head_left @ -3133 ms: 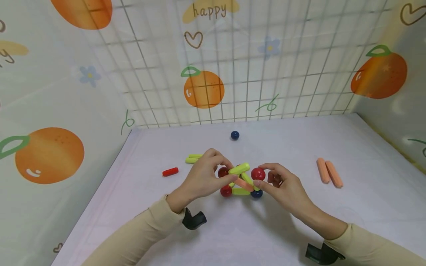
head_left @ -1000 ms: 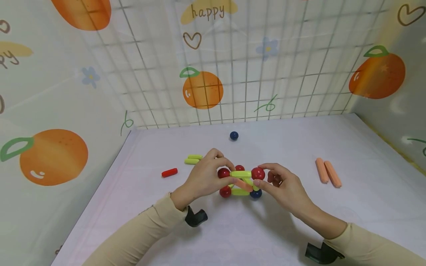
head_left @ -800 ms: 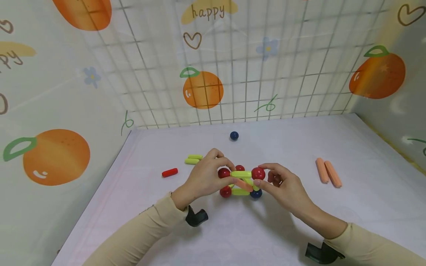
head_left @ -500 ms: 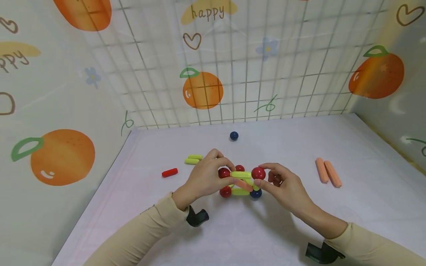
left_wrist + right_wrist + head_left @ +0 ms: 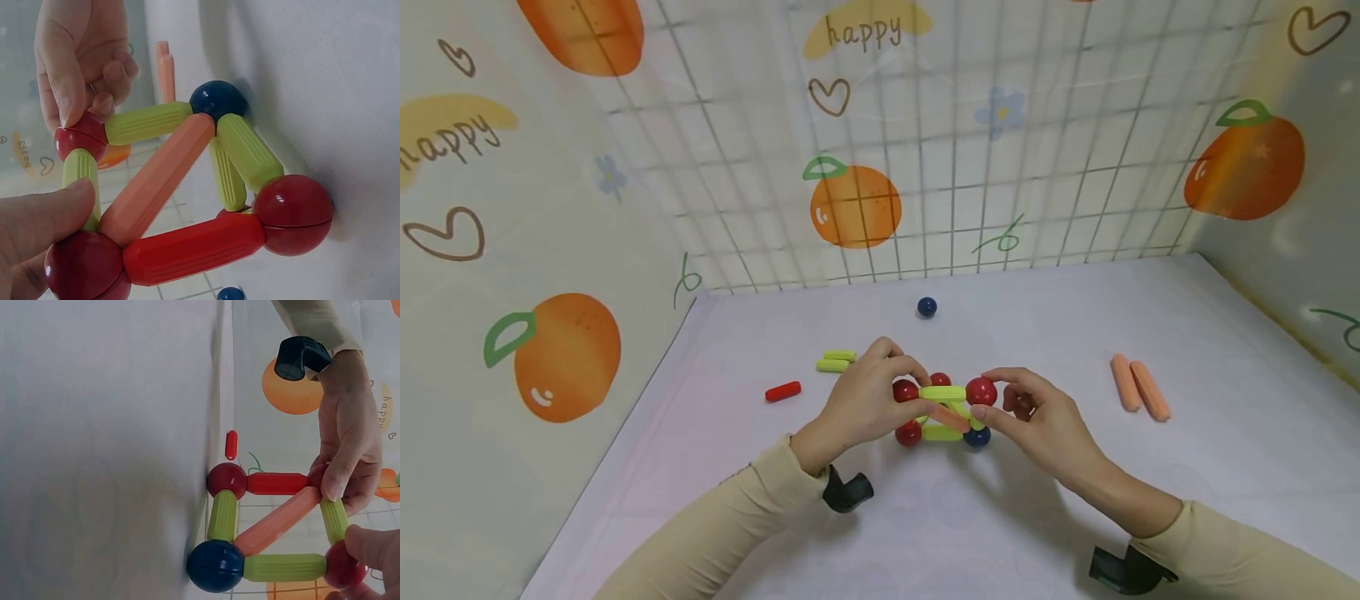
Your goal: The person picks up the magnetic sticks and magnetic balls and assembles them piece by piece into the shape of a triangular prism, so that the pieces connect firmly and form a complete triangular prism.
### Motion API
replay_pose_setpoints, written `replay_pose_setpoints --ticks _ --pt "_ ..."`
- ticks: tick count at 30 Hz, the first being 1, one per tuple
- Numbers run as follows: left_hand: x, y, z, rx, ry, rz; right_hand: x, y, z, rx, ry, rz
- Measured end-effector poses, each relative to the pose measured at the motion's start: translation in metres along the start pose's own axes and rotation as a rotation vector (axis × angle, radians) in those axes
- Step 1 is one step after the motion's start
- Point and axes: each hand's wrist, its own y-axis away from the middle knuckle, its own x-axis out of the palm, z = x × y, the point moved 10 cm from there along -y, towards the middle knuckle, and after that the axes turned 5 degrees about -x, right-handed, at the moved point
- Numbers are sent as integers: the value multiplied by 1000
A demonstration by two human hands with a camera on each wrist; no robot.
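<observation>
A frame of magnetic balls and sticks stands on the table between both hands. My left hand (image 5: 865, 398) pinches its upper left corner, with the thumb on a yellow-green stick (image 5: 81, 178) beside a red ball (image 5: 87, 265). With thumb and forefinger, my right hand (image 5: 1048, 425) pinches the upper right red ball (image 5: 981, 391). The top yellow-green stick (image 5: 943, 393) lies level between these two balls. An orange stick (image 5: 159, 178) slants down to the dark blue ball (image 5: 219, 100). A red stick (image 5: 194, 248) runs to a lower red ball (image 5: 294, 215). Fingers partly hide the left corner.
Behind the frame lies a loose dark blue ball (image 5: 927, 307). Two yellow-green sticks (image 5: 833, 365) and a red stick (image 5: 783, 392) lie to the left. Two orange sticks (image 5: 1138, 388) are at the right. A printed curtain (image 5: 745, 208) borders the table (image 5: 1045, 308).
The top yellow-green stick was tilted up, apart from the right red ball; since one second ago it spans level between both upper red balls. Hands hold nearly still; the head view has shifted slightly.
</observation>
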Motion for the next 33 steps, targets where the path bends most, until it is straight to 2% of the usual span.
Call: replay_pose_setpoints --ticks 4,7,15,21,24,27,30,33 --pt "0 1 1 -2 1 11 0 0 0 3 0 -1" --pt "1 3 4 -16 -11 30 3 -1 -4 26 9 29" --pt "1 7 13 -69 -23 44 31 4 -24 86 115 270" --pt "-6 3 29 -132 -37 -19 45 12 -20 93 74 345" --pt "-9 2 40 -167 1 -60 59 18 -14 46 29 414" --pt "-10 2 47 -164 77 -92 73 24 -9 -10 -2 489" --pt "-7 3 52 -136 164 -97 83 27 -7 -56 -11 532" --pt "-1 6 56 -126 251 -73 89 28 -6 -94 -1 548"
